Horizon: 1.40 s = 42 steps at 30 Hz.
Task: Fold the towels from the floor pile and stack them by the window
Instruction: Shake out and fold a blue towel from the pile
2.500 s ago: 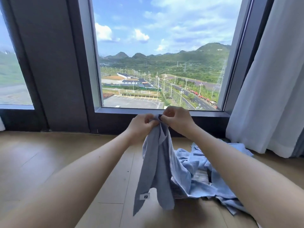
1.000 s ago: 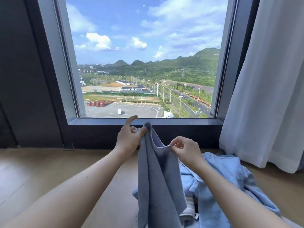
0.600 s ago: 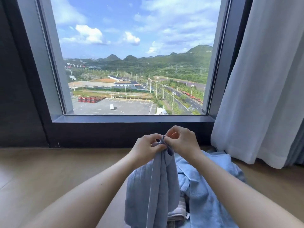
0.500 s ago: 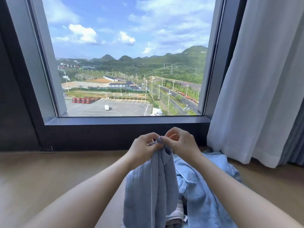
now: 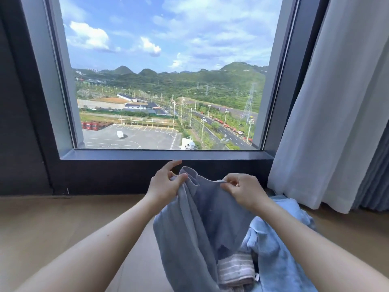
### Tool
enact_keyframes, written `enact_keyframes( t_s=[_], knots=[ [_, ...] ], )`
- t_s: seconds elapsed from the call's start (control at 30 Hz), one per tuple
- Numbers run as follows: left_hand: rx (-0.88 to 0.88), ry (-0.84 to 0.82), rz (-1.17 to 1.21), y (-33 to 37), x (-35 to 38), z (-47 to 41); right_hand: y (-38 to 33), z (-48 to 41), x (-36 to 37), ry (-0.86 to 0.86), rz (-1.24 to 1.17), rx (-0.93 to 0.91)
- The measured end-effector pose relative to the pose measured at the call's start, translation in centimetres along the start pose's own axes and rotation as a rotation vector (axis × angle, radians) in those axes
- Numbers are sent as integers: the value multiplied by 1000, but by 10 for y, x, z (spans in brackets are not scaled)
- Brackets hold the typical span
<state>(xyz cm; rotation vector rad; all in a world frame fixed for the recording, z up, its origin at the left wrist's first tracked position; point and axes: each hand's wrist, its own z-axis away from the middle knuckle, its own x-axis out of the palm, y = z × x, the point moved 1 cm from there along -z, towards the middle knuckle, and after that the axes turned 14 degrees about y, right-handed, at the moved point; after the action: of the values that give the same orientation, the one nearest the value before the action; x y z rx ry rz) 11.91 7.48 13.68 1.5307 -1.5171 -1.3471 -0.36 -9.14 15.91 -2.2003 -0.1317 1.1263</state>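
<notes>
the left hand (image 5: 166, 184) pinches the top edge of the grey-blue towel (image 5: 200, 218) between thumb and fingers, forefinger lifted free. the right hand (image 5: 242, 190) pinches the same edge just beside it, so the towel hangs over the floor pile (image 5: 280, 260) below the window (image 5: 164, 154). to fold it well, i judge each hand should slide out to a true corner and draw the edge taut before doubling it.

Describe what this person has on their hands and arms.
Nothing is worn. The left hand and right hand show no gloves, rings or watch. The left forearm and right forearm are bare to the picture's edge, with no sleeve in view.
</notes>
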Motion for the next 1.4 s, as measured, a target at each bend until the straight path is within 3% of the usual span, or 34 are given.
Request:
enact_keyframes(
  t_s=[0.17,0.4,0.6,0.8,0.97,1.1,1.27,1.33,1.4],
  knots=[
    [186,-257,-134,9,-11,17,-55,-3,19,-37,33,-121],
    [38,-40,13,-4,-43,1,-79,-6,25,-146,56,-143],
    [-31,44,-3,-13,-68,-5,-78,-5,24,-255,59,-69],
    [100,-3,-94,1,-62,13,-94,4,23,-146,-7,-162],
    [22,-65,-45,24,-60,21,-85,21,24,16,-325,28],
    [-92,-38,124,33,-73,25,-80,30,25,-164,-453,29],
    [-24,-13,79,19,-80,33,-86,32,34,-410,-588,16],
    [-41,4,112,11,-79,38,-83,37,42,-359,-598,7],
    [-62,27,126,3,-78,42,-78,41,50,-194,-564,10]
  ],
)
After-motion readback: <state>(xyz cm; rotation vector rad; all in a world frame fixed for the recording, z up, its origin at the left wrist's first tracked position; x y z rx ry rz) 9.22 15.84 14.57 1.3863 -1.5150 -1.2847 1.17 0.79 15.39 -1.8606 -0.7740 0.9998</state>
